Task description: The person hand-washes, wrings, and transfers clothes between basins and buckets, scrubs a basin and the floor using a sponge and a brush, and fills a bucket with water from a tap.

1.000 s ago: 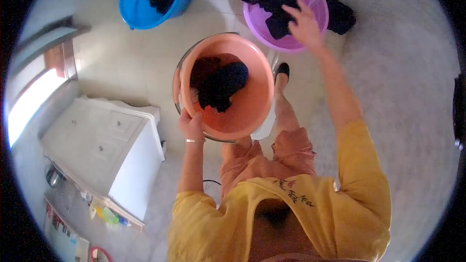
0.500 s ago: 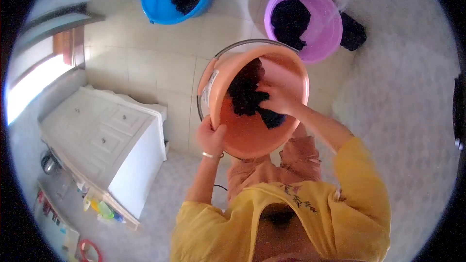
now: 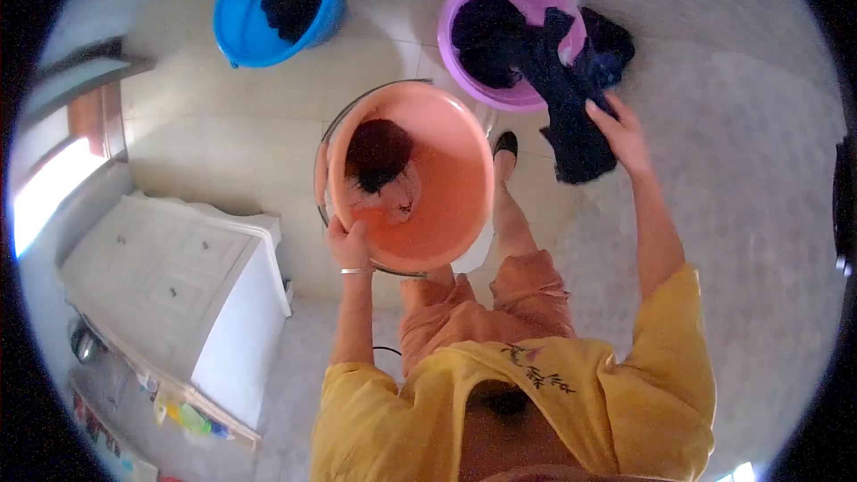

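My left hand (image 3: pixel 348 245) is closed on the near-left rim of an orange bucket (image 3: pixel 446 223), which tilts so that its inside faces me. Inside it lies a wad of dark wet cloth (image 3: pixel 379 152) with some water around it. Off to the right, my right hand (image 3: pixel 620 132) grips a long dark garment (image 3: pixel 578 129). One end of that garment hangs below the hand, while the other reaches over the rim of a purple tub (image 3: pixel 536 4). More dark cloth (image 3: pixel 489 31) lies in the tub. What kind of garment it is cannot be made out.
A blue tub (image 3: pixel 241 27) holding dark cloth stands at the upper left. Another dark cloth bundle (image 3: pixel 616 40) is just right of the purple tub. A white cabinet (image 3: pixel 187 277) stands on the left. My foot (image 3: pixel 506 145) is between bucket and purple tub.
My right hand has come out of the orange bucket with a dark garment and moved right, to the purple tub's side. The left hand still holds the bucket, and the view has shifted.
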Available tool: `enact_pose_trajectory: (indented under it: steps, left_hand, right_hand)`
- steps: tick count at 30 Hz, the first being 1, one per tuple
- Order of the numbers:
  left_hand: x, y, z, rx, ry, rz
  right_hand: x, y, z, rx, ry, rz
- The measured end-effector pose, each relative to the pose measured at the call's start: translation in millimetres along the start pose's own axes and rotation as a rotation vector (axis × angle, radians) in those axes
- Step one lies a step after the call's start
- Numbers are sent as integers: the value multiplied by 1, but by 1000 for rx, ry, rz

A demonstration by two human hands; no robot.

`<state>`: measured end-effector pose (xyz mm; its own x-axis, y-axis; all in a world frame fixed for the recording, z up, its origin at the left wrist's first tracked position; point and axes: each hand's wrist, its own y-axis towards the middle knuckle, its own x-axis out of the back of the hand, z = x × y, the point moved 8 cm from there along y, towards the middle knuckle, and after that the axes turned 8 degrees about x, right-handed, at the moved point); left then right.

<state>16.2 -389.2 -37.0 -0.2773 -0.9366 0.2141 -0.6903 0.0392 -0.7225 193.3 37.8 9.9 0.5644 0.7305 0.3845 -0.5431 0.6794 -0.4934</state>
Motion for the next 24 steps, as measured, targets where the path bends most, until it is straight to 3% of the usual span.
enact_pose_trajectory:
  steps: [2, 3, 5, 6, 10, 12, 17, 19, 20, 21, 23, 24]
  left_hand:
    - [11, 2, 3, 6, -24, -55]
    - [19, 4, 8, 18, -25, -71]
    - [28, 2, 10, 43, -27, -98]
    - [28, -6, 4, 27, -21, -102]
    - [32, -16, -7, 46, 25, -142]
    - [31, -19, -9, 58, -29, -183]
    - [25, -13, -13, 31, -96, -183]
    - [30, -17, -9, 50, -135, -160]
    - [31, -15, -4, 53, -125, -179]
    - [31, -12, -3, 51, -113, -188]
    - [18, -17, -19, 50, -172, -185]
    - [17, -20, -22, 65, -212, -192]
  right_hand:
    - [-5, 26, 12, 355, -753, 17]
    - [-5, 40, 12, 351, -752, 19]
    - [-21, 56, 17, 287, -1330, 200]
    - [-16, 57, 20, 441, -1314, 50]
    - [18, 48, 37, 324, -1071, -211]
    - [19, 58, 10, 336, -977, -190]
    - [33, 77, 28, 319, -667, -220]
    - [48, 74, 18, 366, -260, -356]
    - [31, 72, 11, 293, -508, -258]
    - [32, 65, 14, 293, -510, -273]
    - [12, 63, 34, 337, -535, -85]
    - [10, 54, 47, 461, -502, -179]
